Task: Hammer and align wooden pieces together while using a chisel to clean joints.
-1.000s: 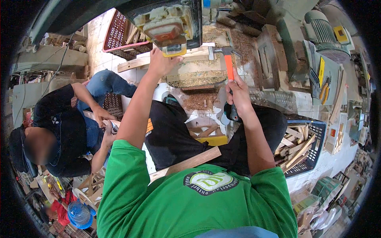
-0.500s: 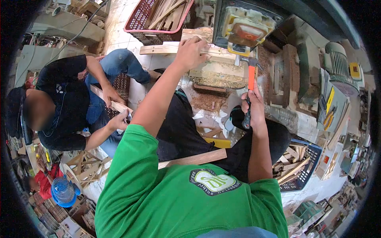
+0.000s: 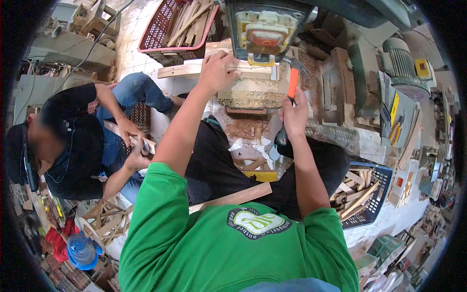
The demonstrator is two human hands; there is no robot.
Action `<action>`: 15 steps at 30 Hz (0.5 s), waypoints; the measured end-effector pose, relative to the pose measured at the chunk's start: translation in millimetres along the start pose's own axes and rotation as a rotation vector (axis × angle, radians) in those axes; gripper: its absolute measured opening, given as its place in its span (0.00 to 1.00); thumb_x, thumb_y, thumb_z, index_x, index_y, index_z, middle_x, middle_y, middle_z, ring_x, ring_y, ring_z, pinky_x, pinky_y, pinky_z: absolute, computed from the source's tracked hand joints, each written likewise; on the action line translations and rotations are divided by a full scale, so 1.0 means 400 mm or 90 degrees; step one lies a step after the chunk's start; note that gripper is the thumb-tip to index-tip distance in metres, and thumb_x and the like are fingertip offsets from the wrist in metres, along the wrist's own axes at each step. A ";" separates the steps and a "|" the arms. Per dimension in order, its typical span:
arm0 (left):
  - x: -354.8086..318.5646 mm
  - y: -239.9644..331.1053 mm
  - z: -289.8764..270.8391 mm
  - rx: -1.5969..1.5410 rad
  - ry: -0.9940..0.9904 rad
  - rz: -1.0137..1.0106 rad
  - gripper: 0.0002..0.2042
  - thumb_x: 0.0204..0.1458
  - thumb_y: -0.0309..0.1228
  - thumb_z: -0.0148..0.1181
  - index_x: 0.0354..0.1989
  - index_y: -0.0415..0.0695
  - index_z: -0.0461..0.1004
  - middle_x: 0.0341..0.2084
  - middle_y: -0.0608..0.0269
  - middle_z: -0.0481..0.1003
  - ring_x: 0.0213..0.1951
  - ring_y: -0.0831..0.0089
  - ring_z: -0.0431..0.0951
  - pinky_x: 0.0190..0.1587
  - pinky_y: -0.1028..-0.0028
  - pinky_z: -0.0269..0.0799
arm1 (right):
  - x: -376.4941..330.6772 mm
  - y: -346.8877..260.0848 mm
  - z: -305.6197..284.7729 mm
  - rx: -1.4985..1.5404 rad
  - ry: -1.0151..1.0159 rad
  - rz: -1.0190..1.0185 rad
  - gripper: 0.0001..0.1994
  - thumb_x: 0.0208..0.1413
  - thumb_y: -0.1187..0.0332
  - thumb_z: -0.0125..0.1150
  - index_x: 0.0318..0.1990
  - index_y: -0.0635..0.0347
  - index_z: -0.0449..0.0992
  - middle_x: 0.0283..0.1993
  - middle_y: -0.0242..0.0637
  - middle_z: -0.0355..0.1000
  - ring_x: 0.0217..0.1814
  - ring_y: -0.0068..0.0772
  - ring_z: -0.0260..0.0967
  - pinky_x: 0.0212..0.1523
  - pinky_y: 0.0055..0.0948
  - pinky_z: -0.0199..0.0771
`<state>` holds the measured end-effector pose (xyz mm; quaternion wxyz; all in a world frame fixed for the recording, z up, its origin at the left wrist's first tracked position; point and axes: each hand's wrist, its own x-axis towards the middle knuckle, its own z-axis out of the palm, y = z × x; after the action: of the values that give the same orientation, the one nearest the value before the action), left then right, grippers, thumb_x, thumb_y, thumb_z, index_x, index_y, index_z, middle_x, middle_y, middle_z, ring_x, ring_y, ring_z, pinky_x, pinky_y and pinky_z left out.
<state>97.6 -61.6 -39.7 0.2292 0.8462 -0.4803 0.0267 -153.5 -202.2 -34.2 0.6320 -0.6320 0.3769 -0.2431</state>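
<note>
My left hand (image 3: 217, 70) is closed over a pale wooden strip (image 3: 175, 71), holding it down on a wood-topped work surface (image 3: 253, 94) strewn with sawdust. A small grey upright piece (image 3: 275, 72) shows at the strip's right end; I cannot tell what it is. In my right hand (image 3: 295, 114) is a claw hammer (image 3: 293, 83) with an orange and black handle. Its head is raised beside a machine's yellow-edged lower part (image 3: 261, 59), which partly hides it. Across my lap lies another wooden strip (image 3: 238, 196).
At left, a seated co-worker (image 3: 80, 136) handles a piece of wood. A red basket (image 3: 146, 45) of wooden strips stands at the far left, a dark blue crate (image 3: 382, 194) of offcuts at right. The dark machine (image 3: 311, 13) overhangs the work surface. A motor (image 3: 404, 63) sits far right.
The whole view has shifted left and slightly down. Against the surroundings, my right hand and the hammer have moved farther away, toward the machine. My left hand stays on the strip.
</note>
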 end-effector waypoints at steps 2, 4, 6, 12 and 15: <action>0.008 0.014 -0.006 -0.002 0.000 0.006 0.20 0.49 0.41 0.73 0.50 0.53 0.81 0.46 0.60 0.76 0.55 0.58 0.76 0.63 0.54 0.64 | 0.094 0.075 -0.015 -0.136 0.029 -0.071 0.25 0.65 0.75 0.56 0.69 0.63 0.65 0.42 0.33 0.73 0.25 0.18 0.69 0.22 0.22 0.69; -0.004 -0.002 -0.006 0.022 -0.011 0.055 0.18 0.50 0.40 0.72 0.50 0.52 0.82 0.46 0.61 0.77 0.54 0.60 0.76 0.63 0.56 0.65 | 0.129 0.040 0.002 -0.296 0.052 -0.085 0.26 0.57 0.69 0.65 0.64 0.64 0.73 0.51 0.47 0.77 0.47 0.45 0.78 0.52 0.42 0.78; -0.011 -0.009 -0.021 0.083 0.006 0.130 0.16 0.52 0.39 0.70 0.49 0.52 0.82 0.46 0.63 0.77 0.54 0.62 0.76 0.61 0.58 0.66 | 0.143 -0.030 0.005 -0.538 0.013 -0.111 0.28 0.58 0.72 0.64 0.67 0.59 0.71 0.50 0.46 0.76 0.46 0.46 0.77 0.49 0.43 0.79; -0.043 -0.025 -0.048 0.121 0.038 0.249 0.08 0.58 0.38 0.64 0.41 0.51 0.80 0.43 0.65 0.79 0.47 0.64 0.78 0.55 0.63 0.69 | 0.146 -0.065 -0.002 -0.487 0.019 -0.411 0.25 0.54 0.64 0.69 0.62 0.54 0.77 0.57 0.45 0.73 0.62 0.51 0.69 0.61 0.47 0.71; -0.040 -0.034 -0.032 0.066 0.046 0.200 0.08 0.57 0.39 0.65 0.36 0.49 0.79 0.41 0.62 0.79 0.43 0.63 0.79 0.53 0.66 0.68 | 0.123 -0.119 0.031 -0.552 -0.182 -0.478 0.22 0.56 0.64 0.68 0.59 0.51 0.78 0.64 0.40 0.68 0.66 0.49 0.66 0.67 0.47 0.67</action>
<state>102.5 -37.6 -37.2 0.1954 0.7697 -0.5963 0.1173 -106.4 -237.1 3.2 0.2313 -0.9492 0.1037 -0.1862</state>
